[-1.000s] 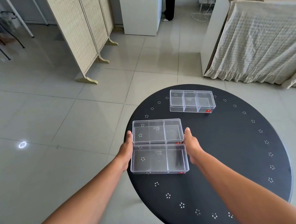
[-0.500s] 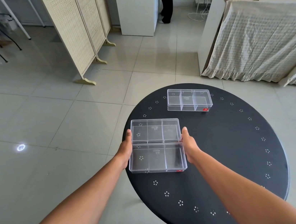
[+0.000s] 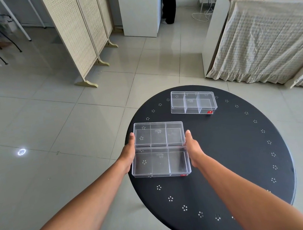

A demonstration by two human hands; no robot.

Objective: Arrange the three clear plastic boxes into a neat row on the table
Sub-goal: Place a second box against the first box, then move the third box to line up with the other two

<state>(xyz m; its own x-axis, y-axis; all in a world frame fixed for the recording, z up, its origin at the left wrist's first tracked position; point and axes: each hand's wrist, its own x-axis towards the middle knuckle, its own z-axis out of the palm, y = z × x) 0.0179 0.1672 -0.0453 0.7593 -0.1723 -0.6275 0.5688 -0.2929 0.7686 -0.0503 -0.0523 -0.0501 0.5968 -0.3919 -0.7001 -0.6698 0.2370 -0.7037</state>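
My hands (image 3: 128,157) flank two touching clear plastic boxes (image 3: 159,149). Bare round black table (image 3: 230,162) lies right. A third clear box (image 3: 193,102) blocks the far edge.

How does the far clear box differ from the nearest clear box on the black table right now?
The far box stands alone toward the table's back edge, untouched; the nearest box sits by the front-left edge, flush against a middle box. The left hand and right hand press on the near pair's ends; no hand is near the far box. Both are clear, three-compartment, lying flat, long sides roughly parallel, with a red sticker at one corner.
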